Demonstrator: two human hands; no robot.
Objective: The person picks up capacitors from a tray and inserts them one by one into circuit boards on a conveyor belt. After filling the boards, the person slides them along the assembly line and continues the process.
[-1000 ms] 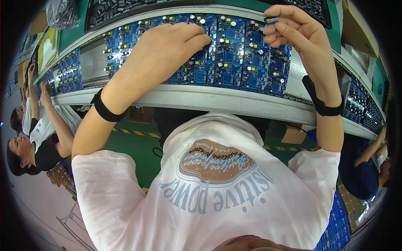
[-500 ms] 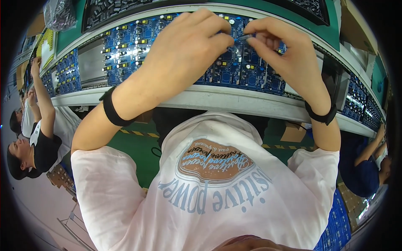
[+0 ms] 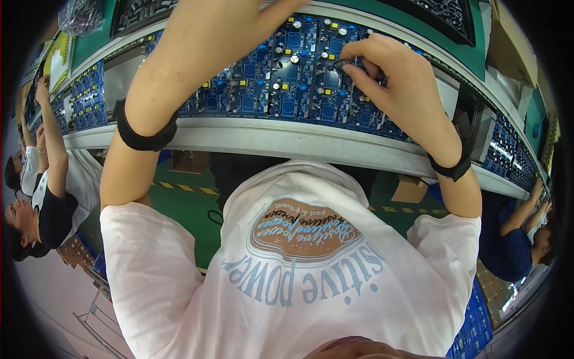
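Between thumb and forefinger of my right hand [image 3: 397,75] is a small dark cylindrical component [image 3: 339,64], held just above the blue circuit boards [image 3: 251,99]. Its fingers are pinched closed. My left hand [image 3: 230,27] reaches past the upper edge of the picture, beside a black tray of small dark parts [image 3: 134,15]. Only its thumb shows, stretched toward the right; the other fingers are cut off. Yellow blocks, silver cylinders and blue discs stand on the boards, which lie side by side in a rail-edged line.
A pale metal rail [image 3: 299,140] runs along the near side of the boards. A second black tray [image 3: 445,18] of parts stands at the far right, near a cardboard box [image 3: 511,45]. A clear plastic bag [image 3: 81,17] lies far left. Other people work at both sides.
My left hand has left the boards and moved up and left, partly out of view. My right hand has shifted slightly left and down, with the component still pinched in it.
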